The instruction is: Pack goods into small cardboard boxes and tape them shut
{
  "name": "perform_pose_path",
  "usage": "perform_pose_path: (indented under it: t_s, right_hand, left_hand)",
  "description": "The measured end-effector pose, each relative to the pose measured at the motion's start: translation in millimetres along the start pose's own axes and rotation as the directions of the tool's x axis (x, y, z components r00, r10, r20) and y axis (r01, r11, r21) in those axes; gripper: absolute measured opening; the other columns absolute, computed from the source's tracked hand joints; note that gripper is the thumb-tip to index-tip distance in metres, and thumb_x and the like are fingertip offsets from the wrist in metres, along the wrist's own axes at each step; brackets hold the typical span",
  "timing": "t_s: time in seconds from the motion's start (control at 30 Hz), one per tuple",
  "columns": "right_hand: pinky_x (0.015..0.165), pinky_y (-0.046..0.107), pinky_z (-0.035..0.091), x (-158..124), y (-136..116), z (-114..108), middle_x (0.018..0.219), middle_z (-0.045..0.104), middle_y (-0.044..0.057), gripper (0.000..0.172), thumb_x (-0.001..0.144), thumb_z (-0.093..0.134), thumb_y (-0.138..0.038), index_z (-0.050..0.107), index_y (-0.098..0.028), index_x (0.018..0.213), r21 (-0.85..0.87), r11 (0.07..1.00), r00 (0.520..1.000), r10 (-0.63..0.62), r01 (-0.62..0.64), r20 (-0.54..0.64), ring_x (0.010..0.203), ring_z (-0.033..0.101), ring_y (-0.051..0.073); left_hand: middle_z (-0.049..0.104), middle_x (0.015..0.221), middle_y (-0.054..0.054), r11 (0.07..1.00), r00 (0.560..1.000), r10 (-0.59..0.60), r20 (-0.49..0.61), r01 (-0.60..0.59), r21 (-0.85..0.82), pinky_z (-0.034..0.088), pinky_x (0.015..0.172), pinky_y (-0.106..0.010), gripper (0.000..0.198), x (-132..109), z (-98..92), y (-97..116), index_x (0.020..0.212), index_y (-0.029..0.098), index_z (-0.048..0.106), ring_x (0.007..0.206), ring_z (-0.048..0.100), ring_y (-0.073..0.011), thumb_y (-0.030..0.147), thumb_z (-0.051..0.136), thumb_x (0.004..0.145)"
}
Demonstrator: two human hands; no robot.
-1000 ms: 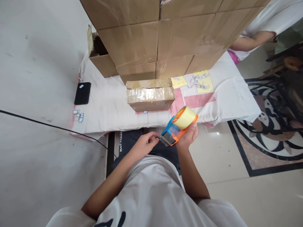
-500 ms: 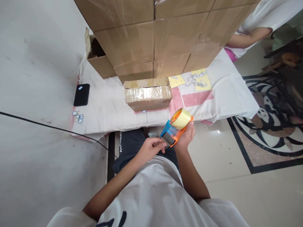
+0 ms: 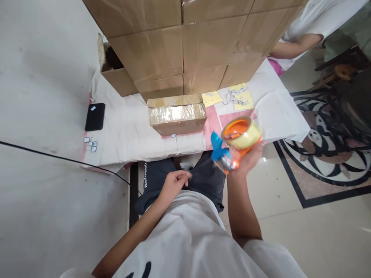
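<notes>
My right hand (image 3: 251, 159) grips an orange and blue tape dispenser (image 3: 232, 156) that carries a wide roll of yellowish clear tape. It is lifted near the table's front edge and slightly blurred. Over my lap, my left hand (image 3: 174, 183) is closed, thumb and fingers drawn together; whatever may be between them is too small to make out. Ahead of both hands a small cardboard box (image 3: 178, 126) rests on the table, shiny clear tape running along its upper front. It stands apart from the dispenser.
Behind the small box rises a stack of taped cartons (image 3: 211, 44). An open carton (image 3: 120, 81) stands left of it. A black flat object (image 3: 95, 116) lies on the white-and-pink tablecloth (image 3: 127, 135). A dark cable (image 3: 58, 154) crosses at left. Another person's arm (image 3: 295, 46) reaches behind the stack.
My right hand has moved right and up with the tape dispenser, away from my left hand. My left hand has left the dispenser's cutter end and shifted slightly left.
</notes>
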State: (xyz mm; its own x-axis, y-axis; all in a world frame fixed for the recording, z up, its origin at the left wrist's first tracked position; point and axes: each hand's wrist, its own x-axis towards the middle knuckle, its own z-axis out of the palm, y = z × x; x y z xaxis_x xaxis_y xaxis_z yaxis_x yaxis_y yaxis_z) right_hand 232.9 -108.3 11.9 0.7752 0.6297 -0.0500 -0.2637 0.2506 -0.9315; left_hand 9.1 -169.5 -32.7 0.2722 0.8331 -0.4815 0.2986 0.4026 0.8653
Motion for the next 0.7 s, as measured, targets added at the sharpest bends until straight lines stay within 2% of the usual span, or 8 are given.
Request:
perform_pose_path:
  t_s: [0.1,0.3,0.4,0.47,0.5,0.53,0.6,0.7]
  right_hand:
    - [0.088,0.036,0.056,44,38,11,0.089,0.067,0.003,0.036,0.087,0.06,-0.055,0.062,-0.02,0.094,-0.195,0.952,0.968,-0.214,0.237,0.128,0.09,0.068,0.019]
    - [0.094,0.041,0.054,106,96,18,0.101,0.069,0.009,0.046,0.089,0.054,-0.055,0.061,-0.016,0.112,-0.252,0.943,0.928,-0.121,0.219,0.352,0.099,0.068,0.022]
    - [0.098,0.042,0.051,92,89,9,0.12,0.063,0.012,0.052,0.086,0.06,-0.051,0.054,-0.018,0.125,-0.329,0.903,0.951,-0.209,0.277,0.227,0.111,0.063,0.023]
    - [0.097,0.041,0.05,57,74,1,0.125,0.059,0.011,0.049,0.085,0.065,-0.046,0.055,-0.021,0.126,-0.394,0.848,0.935,-0.322,0.354,0.147,0.112,0.06,0.022]
    - [0.094,0.041,0.051,34,65,-2,0.119,0.06,0.01,0.041,0.088,0.064,-0.044,0.058,-0.022,0.123,-0.382,0.836,0.918,-0.333,0.393,0.215,0.108,0.06,0.022]
    - [0.091,0.04,0.051,9,57,-4,0.112,0.062,0.009,0.033,0.09,0.062,-0.042,0.062,-0.023,0.117,-0.342,0.833,0.875,-0.301,0.434,0.379,0.103,0.061,0.022]
    - [0.088,0.04,0.052,-37,42,-6,0.107,0.063,0.008,0.028,0.087,0.07,-0.039,0.068,-0.024,0.111,-0.287,0.807,0.653,-0.155,0.516,0.741,0.1,0.062,0.023]
    - [0.084,0.039,0.052,-77,29,-4,0.1,0.064,0.006,0.014,0.088,0.071,-0.026,0.072,-0.026,0.102,-0.242,0.758,0.521,-0.148,0.606,0.841,0.095,0.061,0.021]
  left_hand:
    - [0.055,0.057,0.002,0.989,0.997,0.059,-0.044,-0.065,-0.133,0.034,0.059,-0.025,0.04,-1,-1.0,18,0.094,0.014,0.076,0.055,0.044,-0.0116,0.047,0.056,0.087]
    - [0.05,0.057,0.003,0.954,0.982,0.122,-0.144,-0.156,-0.256,0.031,0.057,-0.024,0.04,-3,-7.9,29,0.096,0.015,0.075,0.057,0.042,-0.011,0.049,0.056,0.091]
    - [0.049,0.057,0.003,0.944,0.974,0.145,-0.176,-0.19,-0.269,0.031,0.057,-0.024,0.041,-6,-12.0,27,0.099,0.015,0.075,0.058,0.043,-0.011,0.051,0.057,0.092]
    - [0.05,0.058,0.003,0.942,0.971,0.153,-0.186,-0.2,-0.271,0.031,0.057,-0.023,0.041,-7,-13.8,26,0.101,0.015,0.075,0.058,0.043,-0.0107,0.051,0.057,0.092]
    - [0.05,0.058,0.003,0.941,0.971,0.154,-0.183,-0.201,-0.272,0.031,0.057,-0.023,0.041,-7,-14.5,25,0.102,0.016,0.075,0.058,0.043,-0.0104,0.051,0.057,0.093]
    - [0.05,0.058,0.003,0.942,0.972,0.155,-0.174,-0.199,-0.272,0.031,0.056,-0.023,0.041,-6,-14.9,25,0.102,0.016,0.076,0.057,0.043,-0.0101,0.05,0.057,0.093]
    - [0.05,0.058,0.004,0.944,0.976,0.16,-0.148,-0.195,-0.266,0.031,0.056,-0.023,0.04,-4,-14.9,24,0.103,0.016,0.076,0.056,0.042,-0.0096,0.05,0.056,0.094]
    - [0.05,0.056,0.004,0.945,0.977,0.174,-0.126,-0.202,-0.259,0.033,0.055,-0.023,0.04,0,-13.3,27,0.102,0.015,0.076,0.054,0.042,-0.0095,0.05,0.056,0.094]
